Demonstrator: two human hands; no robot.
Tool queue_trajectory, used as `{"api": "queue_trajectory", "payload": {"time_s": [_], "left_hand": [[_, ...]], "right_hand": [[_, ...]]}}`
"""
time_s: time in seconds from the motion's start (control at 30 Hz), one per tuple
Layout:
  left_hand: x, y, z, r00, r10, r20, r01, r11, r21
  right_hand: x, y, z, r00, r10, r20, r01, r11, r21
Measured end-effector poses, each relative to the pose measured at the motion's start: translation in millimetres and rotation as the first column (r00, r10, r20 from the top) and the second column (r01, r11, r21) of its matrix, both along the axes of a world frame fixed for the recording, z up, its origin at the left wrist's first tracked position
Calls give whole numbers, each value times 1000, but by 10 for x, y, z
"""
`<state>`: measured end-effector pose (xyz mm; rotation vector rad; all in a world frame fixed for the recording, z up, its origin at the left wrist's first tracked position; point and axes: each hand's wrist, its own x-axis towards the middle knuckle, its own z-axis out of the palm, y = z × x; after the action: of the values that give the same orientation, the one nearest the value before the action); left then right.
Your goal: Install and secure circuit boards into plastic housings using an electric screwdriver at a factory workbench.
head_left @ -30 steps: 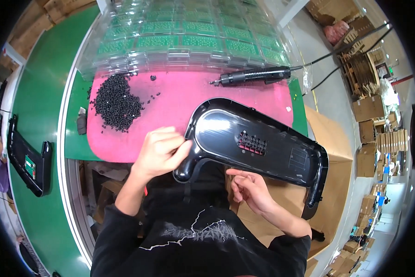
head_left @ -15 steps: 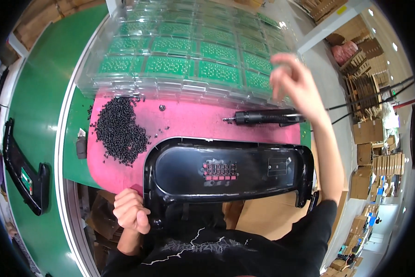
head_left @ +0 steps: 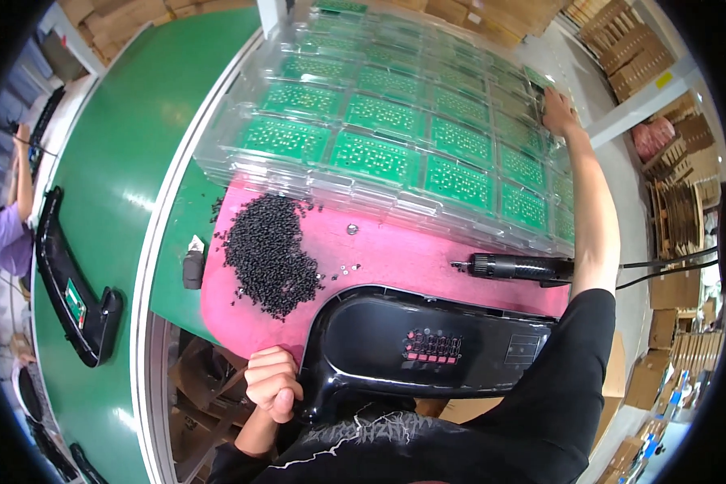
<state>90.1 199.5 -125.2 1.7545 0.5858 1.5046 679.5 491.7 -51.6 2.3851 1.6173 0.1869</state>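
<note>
My left hand (head_left: 274, 383) is closed in a fist at the left end of a glossy black plastic housing (head_left: 371, 347); whatever it may hold is hidden. The housing lies across the near edge of a pink mat, with a slotted area in its middle. My right arm is stretched far forward. At the far right of the clear plastic trays (head_left: 330, 173), my right hand (head_left: 558, 113) reaches down with fingers apart, at a green circuit board (head_left: 535, 78). Rows of green boards fill the stacked trays.
A heap of small black screws (head_left: 270, 254) covers the left of the pink mat (head_left: 242, 323). A black electric screwdriver (head_left: 520, 267) lies at its right, cable trailing. Another black housing (head_left: 76, 282) with a board rests on the green conveyor (head_left: 129, 194). A person (head_left: 8, 234) stands beyond it.
My right hand has moved forward from above the near right of the trays to their far right. The view has shifted, while my left fist stays at the housing's left end.
</note>
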Motion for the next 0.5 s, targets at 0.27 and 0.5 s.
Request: {"api": "queue_trajectory", "payload": {"time_s": [0.27,0.5], "left_hand": [[-67,-34,-56,999,17,-32,-17,1000,0],[-92,-70,-69,999,39,14,-39,999,24]], "right_hand": [[847,282,-424,967,188,-174,-122,935,333],[978,110,-473,974,187,127,-218,924,315]]}}
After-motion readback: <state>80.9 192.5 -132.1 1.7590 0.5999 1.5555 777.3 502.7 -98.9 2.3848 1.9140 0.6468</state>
